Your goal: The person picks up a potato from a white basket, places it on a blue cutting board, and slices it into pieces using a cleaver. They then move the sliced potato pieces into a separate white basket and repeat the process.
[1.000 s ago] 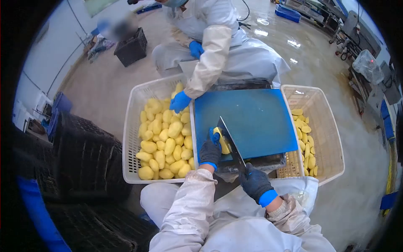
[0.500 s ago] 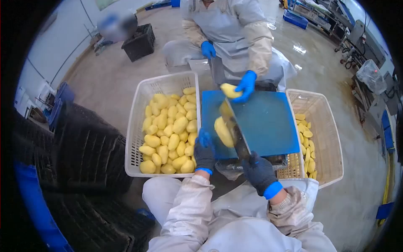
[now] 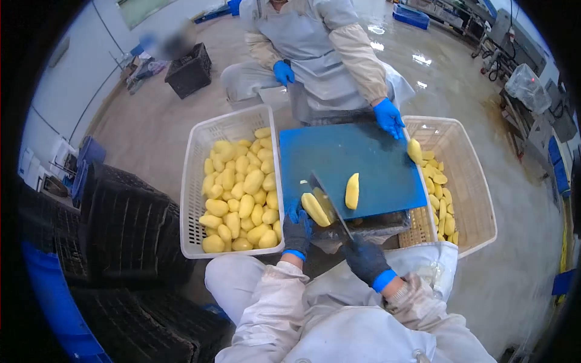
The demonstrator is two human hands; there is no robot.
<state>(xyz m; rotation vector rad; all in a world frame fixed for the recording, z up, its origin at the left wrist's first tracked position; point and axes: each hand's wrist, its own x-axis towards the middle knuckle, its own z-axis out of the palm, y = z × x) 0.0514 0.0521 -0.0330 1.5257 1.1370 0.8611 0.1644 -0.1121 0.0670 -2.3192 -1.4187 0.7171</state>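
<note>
My right hand (image 3: 366, 260), in a dark glove, is closed round the handle of a kitchen knife (image 3: 333, 209). The broad blade slants up and left over the blue cutting board (image 3: 375, 154). Just left of the blade lies a peeled potato piece (image 3: 315, 210), its reflection showing in the steel. My left hand (image 3: 296, 233), gloved with bluish fingertips, is open at the board's near left corner, fingertips right beside that piece. Another cut potato piece (image 3: 352, 191) rests on the board to the right of the knife. A small potato scrap (image 3: 304, 181) sits near the blade tip.
A white crate (image 3: 187, 181) of peeled potatoes stands left. On the right is a white crate (image 3: 478, 199) with cut pieces. Opposite sits a co-worker, whose blue-gloved hand (image 3: 388, 118) is above a potato piece (image 3: 414, 151) at that crate. Black crates (image 3: 130, 224) are stacked at left.
The knife has come down lower and nearer to me, and the potato pieces lie apart on either side of it. The co-worker's hand has moved right to the crate and let go of its piece.
</note>
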